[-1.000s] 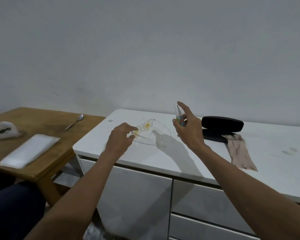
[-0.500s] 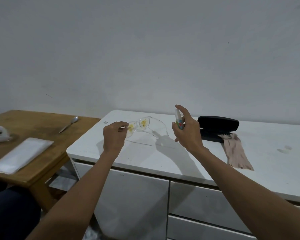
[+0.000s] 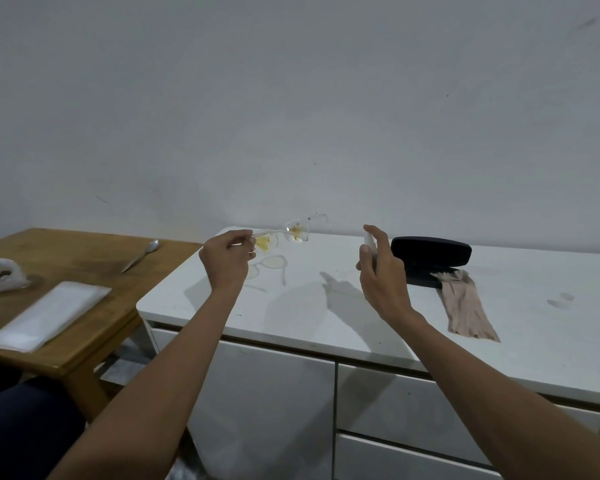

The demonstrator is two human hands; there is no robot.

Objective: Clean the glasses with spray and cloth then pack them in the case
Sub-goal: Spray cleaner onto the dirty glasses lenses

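**Glasses up in left hand, spray bottle in right**

Left hand (image 3: 226, 261) is pinching the glasses (image 3: 284, 235) by one temple, holding them above the white counter (image 3: 326, 306); both lenses are showing yellow smears. Right hand (image 3: 381, 271) is wrapping closed around the spray bottle (image 3: 369, 241), index finger sitting on top. Black case (image 3: 430, 252) is lying open on the counter behind the right hand, cloth (image 3: 465, 306) touching its front edge.

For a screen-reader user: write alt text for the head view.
A left hand holds smeared glasses above a white cabinet; the right hand aims a spray bottle at them. A black case and cloth lie right.
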